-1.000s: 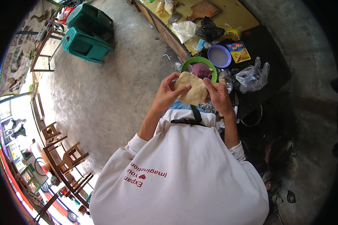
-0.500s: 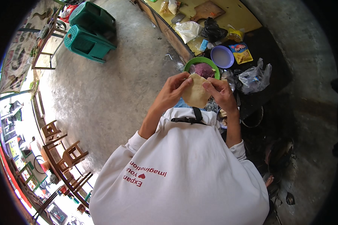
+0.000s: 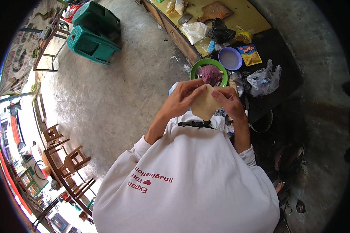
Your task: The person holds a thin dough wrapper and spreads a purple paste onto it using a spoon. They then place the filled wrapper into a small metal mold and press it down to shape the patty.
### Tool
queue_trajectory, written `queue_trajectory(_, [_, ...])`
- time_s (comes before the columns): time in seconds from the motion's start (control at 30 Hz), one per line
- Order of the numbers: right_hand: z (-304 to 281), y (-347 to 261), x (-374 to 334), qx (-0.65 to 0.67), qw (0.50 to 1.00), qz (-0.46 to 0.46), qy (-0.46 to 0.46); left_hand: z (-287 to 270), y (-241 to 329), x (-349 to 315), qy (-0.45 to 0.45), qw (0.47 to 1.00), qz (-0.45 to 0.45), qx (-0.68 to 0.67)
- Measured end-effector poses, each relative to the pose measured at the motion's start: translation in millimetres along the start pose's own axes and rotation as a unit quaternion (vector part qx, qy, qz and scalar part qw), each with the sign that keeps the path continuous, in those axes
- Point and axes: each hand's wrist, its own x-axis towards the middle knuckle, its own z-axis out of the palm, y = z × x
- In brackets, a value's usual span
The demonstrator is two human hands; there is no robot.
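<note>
A thin, pale sheet of dough point(image 3: 204, 106) hangs between my two hands, narrowing toward its lower end. My left hand point(image 3: 181, 97) pinches its upper left edge between thumb and fingers. On the other side my right hand point(image 3: 228, 101) grips the upper right edge the same way. Just beyond the hands stands a green bowl point(image 3: 193, 70) with a purple mash point(image 3: 211, 74) in it and a spoon point(image 3: 199, 71) at its left side. What lies directly under the dough is mostly hidden.
Behind the green bowl are a purple bowl of whitish liquid point(image 3: 230, 59), a yellow packet point(image 3: 250, 54) and a clear plastic bag point(image 3: 264, 79). Farther back, a yellow tabletop holds a black bag point(image 3: 221, 31), a white bag point(image 3: 195, 31) and a wooden board point(image 3: 215, 11). Green stools point(image 3: 92, 44) stand far left.
Both hands have come slightly nearer my body with the dough. The dough now looks narrower and tilted, and more of the green bowl shows.
</note>
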Motion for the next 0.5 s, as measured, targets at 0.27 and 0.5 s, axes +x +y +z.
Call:
queue_trajectory(0.27, [0, -2, -1, 0.007, 0.998, 0.006, -0.064, -3, 8, -9, -0.048, 0.989, 0.047, 0.131])
queue_trajectory(0.5, [11, -10, 0, -0.04, 0.998, -0.013, -0.049, -3, -10, -7, -0.022, 0.992, -0.102, -0.074])
